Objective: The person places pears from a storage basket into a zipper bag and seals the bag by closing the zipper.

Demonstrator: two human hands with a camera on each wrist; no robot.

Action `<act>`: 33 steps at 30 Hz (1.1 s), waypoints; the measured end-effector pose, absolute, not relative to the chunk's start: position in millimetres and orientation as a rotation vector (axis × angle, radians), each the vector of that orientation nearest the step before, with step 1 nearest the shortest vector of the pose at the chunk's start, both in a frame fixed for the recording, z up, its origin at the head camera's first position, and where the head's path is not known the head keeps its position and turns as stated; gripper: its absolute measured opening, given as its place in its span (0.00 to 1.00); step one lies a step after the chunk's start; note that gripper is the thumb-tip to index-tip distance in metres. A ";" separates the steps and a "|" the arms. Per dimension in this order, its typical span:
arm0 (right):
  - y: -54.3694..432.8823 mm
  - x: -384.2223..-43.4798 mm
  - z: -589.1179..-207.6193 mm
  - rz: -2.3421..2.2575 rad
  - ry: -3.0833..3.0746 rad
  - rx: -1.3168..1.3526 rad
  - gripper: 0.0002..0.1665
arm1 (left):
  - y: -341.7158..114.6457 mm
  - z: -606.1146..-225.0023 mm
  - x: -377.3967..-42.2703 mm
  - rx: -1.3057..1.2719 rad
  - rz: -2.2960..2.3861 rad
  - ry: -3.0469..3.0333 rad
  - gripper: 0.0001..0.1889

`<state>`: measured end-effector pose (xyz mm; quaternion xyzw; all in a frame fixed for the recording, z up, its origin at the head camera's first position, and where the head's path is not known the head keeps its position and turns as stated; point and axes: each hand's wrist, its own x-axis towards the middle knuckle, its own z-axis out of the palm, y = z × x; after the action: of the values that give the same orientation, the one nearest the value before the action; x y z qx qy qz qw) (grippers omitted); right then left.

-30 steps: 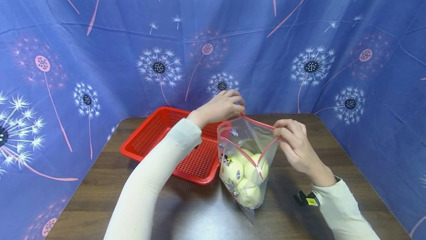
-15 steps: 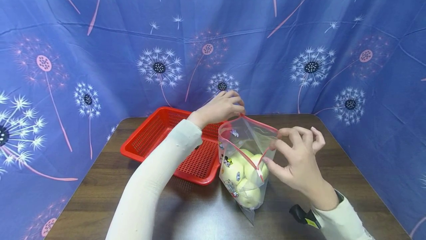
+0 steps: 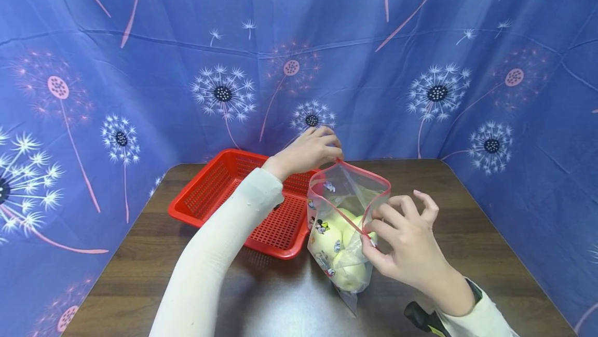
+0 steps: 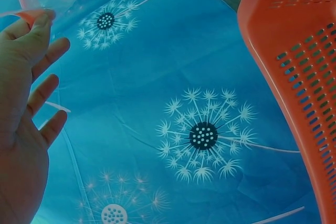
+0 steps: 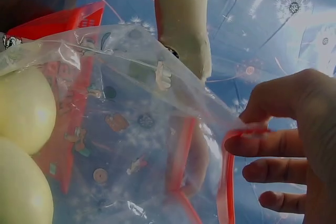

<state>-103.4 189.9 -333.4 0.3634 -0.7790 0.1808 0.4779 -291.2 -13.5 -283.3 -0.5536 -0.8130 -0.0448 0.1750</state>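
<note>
A clear zip bag (image 3: 366, 172) with a red zip edge and cartoon prints stands on the table, its mouth spread. Inside lie several smooth, pale yellow round fruits (image 3: 325, 238). My left hand (image 3: 308, 151) pinches the far corner of the mouth; in the left wrist view, thumb and forefinger hold the pinkish edge while the other fingers stay loose. At the near corner, thumb and forefinger of my right hand (image 3: 413, 243) pinch the red zip end, where the fingers hide the slider. The right wrist view shows that red edge (image 5: 226, 187) between the fingertips.
Left of the bag, a red plastic basket (image 3: 287, 220) with slotted walls sits under my left forearm, close against the bag's side. Brown wood-grain table (image 3: 261, 295) lies beneath. A blue dandelion-print cloth (image 3: 364, 82) hangs behind and at both sides.
My right hand has let go of the bag's right side, moved left and down to the near corner, and now pinches the zip end there. The left hand has kept its hold.
</note>
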 end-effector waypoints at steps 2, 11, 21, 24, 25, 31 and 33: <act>192.6 -103.3 -335.6 0.444 -1.914 0.887 0.17 | -14.1 -283.9 -291.4 -1.567 -0.140 -2.299 0.08; 216.1 -97.9 -335.1 0.466 -2.022 0.785 0.11 | -18.1 -284.3 -288.1 -1.552 -0.104 -2.293 0.09; 253.2 -106.9 -335.0 0.374 -2.055 0.601 0.15 | -29.2 -289.3 -276.1 -1.549 -0.086 -2.277 0.09; 265.5 -111.6 -337.4 0.348 -2.084 0.569 0.17 | -30.8 -290.0 -271.0 -1.543 -0.078 -2.245 0.07; 269.7 -113.3 -338.0 0.339 -2.097 0.561 0.17 | -31.3 -289.9 -269.0 -1.539 -0.070 -2.234 0.06; 288.9 -129.3 -345.1 0.364 -2.084 0.527 0.18 | -35.8 -290.3 -256.2 -1.503 -0.059 -2.183 0.07; 293.1 -134.4 -347.3 0.376 -2.074 0.524 0.18 | -37.9 -291.5 -252.8 -1.488 -0.069 -2.160 0.08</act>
<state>-134.4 293.1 -347.3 0.2136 -0.8449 0.1531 0.4660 -252.8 -37.9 -291.5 -0.5483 -0.7957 -0.0255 0.2558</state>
